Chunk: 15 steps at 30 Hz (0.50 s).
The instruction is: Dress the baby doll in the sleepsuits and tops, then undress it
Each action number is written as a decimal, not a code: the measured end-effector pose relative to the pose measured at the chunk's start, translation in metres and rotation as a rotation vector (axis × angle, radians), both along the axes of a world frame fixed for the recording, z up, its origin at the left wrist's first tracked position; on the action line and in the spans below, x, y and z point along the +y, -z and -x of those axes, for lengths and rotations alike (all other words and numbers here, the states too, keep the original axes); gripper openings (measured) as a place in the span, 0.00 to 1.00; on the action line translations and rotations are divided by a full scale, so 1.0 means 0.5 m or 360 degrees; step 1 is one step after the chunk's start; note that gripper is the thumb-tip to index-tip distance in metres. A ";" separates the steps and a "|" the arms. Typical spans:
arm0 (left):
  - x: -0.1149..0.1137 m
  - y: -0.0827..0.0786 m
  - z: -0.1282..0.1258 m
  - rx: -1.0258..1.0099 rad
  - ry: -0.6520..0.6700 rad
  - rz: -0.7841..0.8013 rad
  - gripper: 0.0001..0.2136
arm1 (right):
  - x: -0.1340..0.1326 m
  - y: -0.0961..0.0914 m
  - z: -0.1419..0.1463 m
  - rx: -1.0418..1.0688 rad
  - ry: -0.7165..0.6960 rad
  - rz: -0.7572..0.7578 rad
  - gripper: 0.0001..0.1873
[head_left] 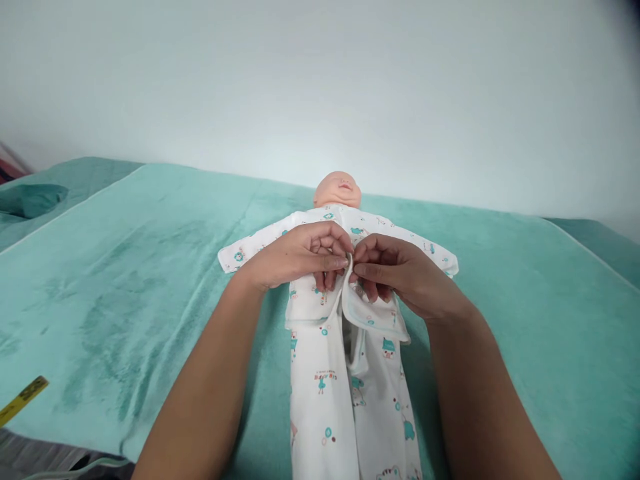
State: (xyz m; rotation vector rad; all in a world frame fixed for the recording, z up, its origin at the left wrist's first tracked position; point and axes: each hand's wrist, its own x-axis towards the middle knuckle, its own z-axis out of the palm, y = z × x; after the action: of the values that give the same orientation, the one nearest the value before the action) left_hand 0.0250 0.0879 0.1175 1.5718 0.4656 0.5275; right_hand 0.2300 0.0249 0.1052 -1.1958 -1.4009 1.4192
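A baby doll (339, 189) lies on its back, its head toward the wall, dressed in a white printed baby jacket (313, 307) and matching pants (320, 407). Over the doll's chest, my left hand (315, 253) pinches one front edge of the jacket between thumb and fingers. Close beside it, my right hand (390, 270) pinches the other front edge, fingers curled. The two edges meet between my fingertips and stand raised off the doll. Below my hands the jacket front hangs apart. Any fastener between the fingertips is hidden.
A teal plush sheet (150, 267) covers the surface under the doll. Behind it rises a white wall (320, 87). A yellow strip (23, 400) lies at the left front edge, and a bunched teal cloth (33, 200) is at the far left.
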 end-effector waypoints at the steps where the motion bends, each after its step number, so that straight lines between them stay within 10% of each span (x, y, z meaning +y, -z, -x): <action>1: 0.000 -0.001 -0.001 0.0011 -0.0019 0.0006 0.07 | 0.000 -0.001 0.001 -0.0011 -0.0003 -0.0006 0.12; 15: 0.000 -0.005 -0.002 0.0118 -0.0191 -0.0019 0.05 | -0.011 -0.007 0.017 -0.0237 0.0041 -0.0212 0.09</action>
State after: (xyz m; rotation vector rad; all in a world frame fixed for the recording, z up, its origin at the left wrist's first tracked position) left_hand 0.0259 0.0879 0.1200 1.5853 0.6176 0.5656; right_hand 0.2214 0.0197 0.1086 -1.2486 -1.5509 1.2200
